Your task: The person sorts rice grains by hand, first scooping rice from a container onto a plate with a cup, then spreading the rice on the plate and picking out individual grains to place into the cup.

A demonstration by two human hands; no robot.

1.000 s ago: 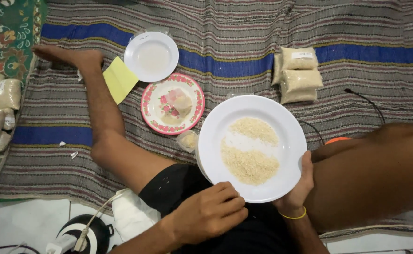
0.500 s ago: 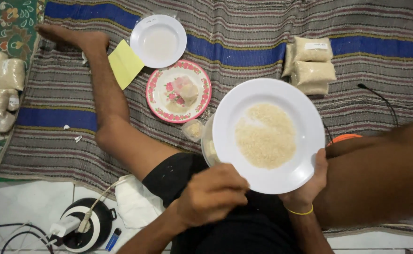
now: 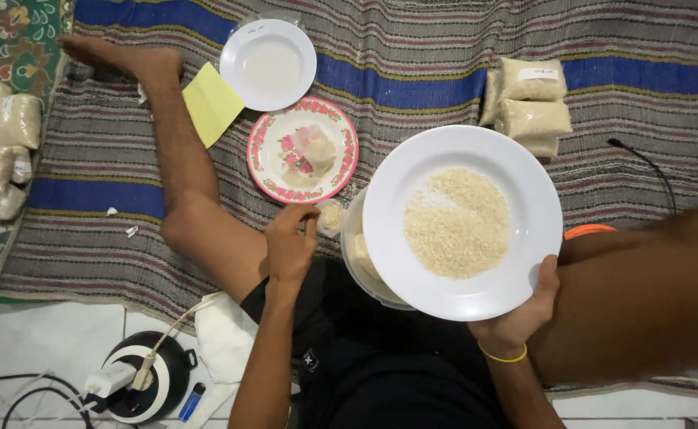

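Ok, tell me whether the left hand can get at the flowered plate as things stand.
Probably yes. The left hand hovers just below the flowered plate, fingers empty, with only striped mat between them. The right hand holds the white plate of rice off to the side.

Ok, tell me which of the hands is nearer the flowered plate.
Left. The left hand sits just below the flowered plate, near its rim; the right hand holds the big white plate, farther off.
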